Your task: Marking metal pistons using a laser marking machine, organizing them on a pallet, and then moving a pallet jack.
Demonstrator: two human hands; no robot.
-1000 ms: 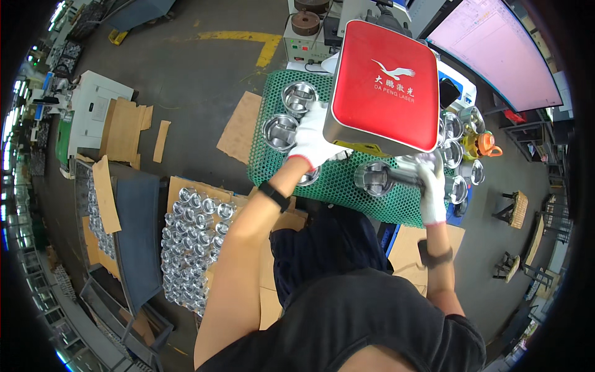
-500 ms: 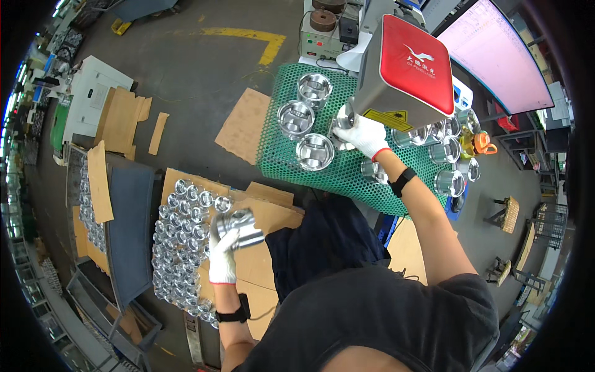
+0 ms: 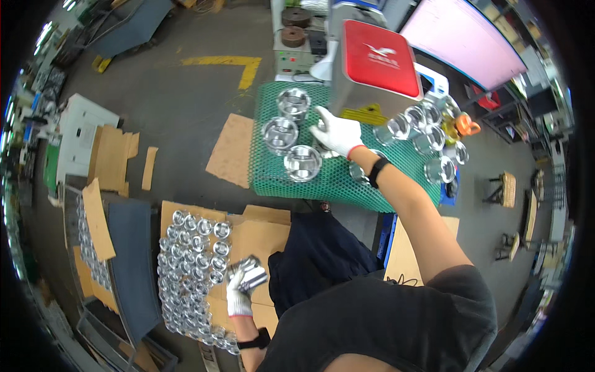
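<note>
Both my hands wear white gloves with red cuffs. My left hand (image 3: 237,296) is closed round a shiny metal piston (image 3: 253,278), blurred by motion, above the cardboard beside rows of similar pistons (image 3: 186,266). Over the green perforated mat (image 3: 273,180), my right hand (image 3: 339,133) has its fingers apart, next to the red-topped laser marking machine (image 3: 379,62). A silver part shows under that palm, mostly hidden. Three pistons stand to its left on the mat, the nearest piston (image 3: 302,163) among them.
More pistons (image 3: 429,139) cluster at the mat's right, by an orange-capped bottle (image 3: 466,125). A monitor (image 3: 465,40) stands behind. A grey control box (image 3: 297,61) sits at the back. On the left are a dark cart (image 3: 133,266) and loose cardboard (image 3: 229,149).
The view has shifted. My right hand has let go of the tilted piston it held, and its fingers have spread. My left hand, still holding its piston, has moved lower and slightly right.
</note>
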